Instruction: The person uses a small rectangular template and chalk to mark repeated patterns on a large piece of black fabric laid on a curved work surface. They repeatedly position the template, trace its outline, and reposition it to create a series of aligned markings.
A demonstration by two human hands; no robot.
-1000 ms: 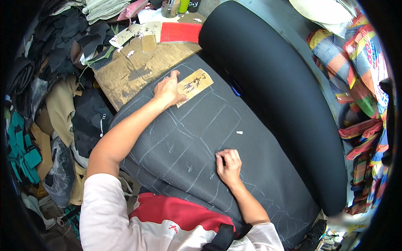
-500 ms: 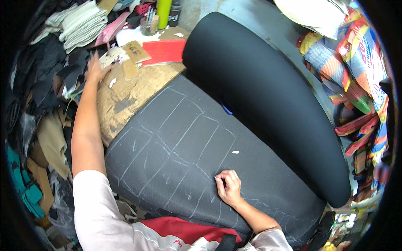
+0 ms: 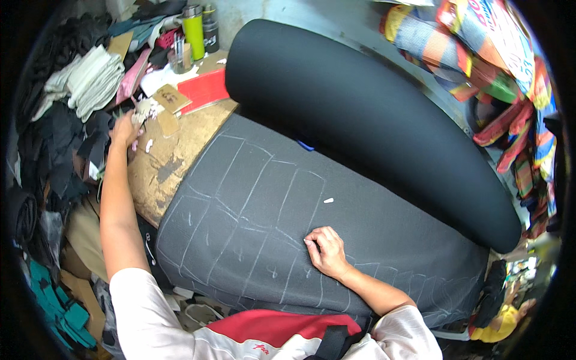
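Dark grey foam-like fabric, marked with pale chalk outlines of many panels, lies spread in front of me. My right hand rests on it near the middle, fingers curled in a pinch around a small piece of chalk of which barely a tip shows. A loose white chalk piece lies just beyond that hand. Far to the left, my left hand is at the board's edge, fingers bent by some pale cut pieces; what they grip is hidden.
A large black fabric roll lies along the far side. On the worn wooden board sit brown card pieces and a red sheet. Behind stands a green bottle. Folded pale cloths and dark scraps crowd the left.
My left hand has drawn in its spread fingers beside the pale pieces. My right hand stays pinched at nearly the same spot on the fabric. The whole view has shifted and turned slightly.
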